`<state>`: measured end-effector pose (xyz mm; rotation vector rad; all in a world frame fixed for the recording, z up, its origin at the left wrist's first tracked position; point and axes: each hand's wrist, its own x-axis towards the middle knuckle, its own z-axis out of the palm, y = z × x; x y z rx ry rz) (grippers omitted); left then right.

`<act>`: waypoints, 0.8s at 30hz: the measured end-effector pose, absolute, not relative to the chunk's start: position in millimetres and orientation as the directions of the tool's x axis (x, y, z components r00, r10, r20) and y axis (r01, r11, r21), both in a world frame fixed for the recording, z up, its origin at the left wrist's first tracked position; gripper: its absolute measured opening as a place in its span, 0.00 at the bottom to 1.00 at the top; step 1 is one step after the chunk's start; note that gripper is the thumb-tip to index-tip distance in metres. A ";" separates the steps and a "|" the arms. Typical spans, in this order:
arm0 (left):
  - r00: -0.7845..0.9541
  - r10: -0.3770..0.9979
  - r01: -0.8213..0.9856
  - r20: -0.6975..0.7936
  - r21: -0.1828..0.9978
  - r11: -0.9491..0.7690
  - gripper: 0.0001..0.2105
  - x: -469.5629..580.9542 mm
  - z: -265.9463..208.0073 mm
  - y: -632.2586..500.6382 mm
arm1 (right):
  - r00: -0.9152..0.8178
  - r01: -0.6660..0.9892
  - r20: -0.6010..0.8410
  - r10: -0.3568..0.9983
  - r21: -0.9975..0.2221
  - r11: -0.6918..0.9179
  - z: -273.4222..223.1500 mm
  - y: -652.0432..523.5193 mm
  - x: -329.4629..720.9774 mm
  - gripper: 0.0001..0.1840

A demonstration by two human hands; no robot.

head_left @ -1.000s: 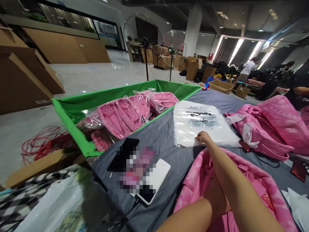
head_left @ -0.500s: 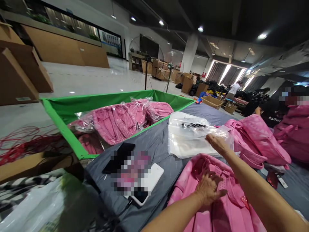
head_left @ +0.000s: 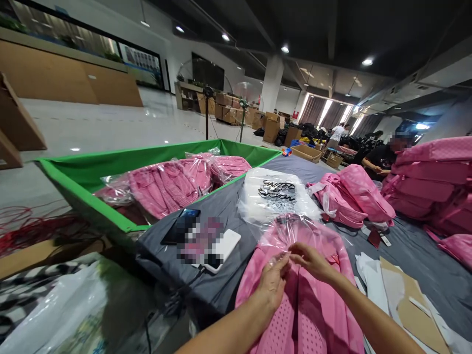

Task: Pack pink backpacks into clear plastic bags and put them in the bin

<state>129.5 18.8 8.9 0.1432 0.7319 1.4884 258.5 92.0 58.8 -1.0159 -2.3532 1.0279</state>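
A pink backpack [head_left: 317, 305] lies in front of me with its perforated straps facing up. Thin clear plastic bag film [head_left: 283, 233] stretches over its top end, reaching toward the stack of printed plastic bags [head_left: 254, 199] behind. My left hand [head_left: 273, 281] is closed at the film's near edge, thumb and fingers together above the straps. Close against it, my right hand [head_left: 311, 259] pinches the same edge with bent fingers. Part of the film between the fingertips is hard to make out.
Bagged pink backpacks [head_left: 165, 189] fill a green-rimmed bin [head_left: 92, 211] at left. A white power bank [head_left: 228, 246] and dark phone [head_left: 179, 231] lie on the grey cloth [head_left: 210, 290]. More backpacks [head_left: 368, 191], cardboard pieces [head_left: 405, 300] and a seated person [head_left: 383, 157] are at right.
My right hand has come down from the bag stack to my left hand, bringing clear film over the backpack's top. My left hand has closed on the film. The view has swung right.
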 end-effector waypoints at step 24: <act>-0.401 0.904 0.160 0.147 0.983 -0.089 0.34 36.2 1.5 1.4 | -0.641 0.339 0.085 0.763 -0.860 0.380 57.6 99.5 193.6 0.30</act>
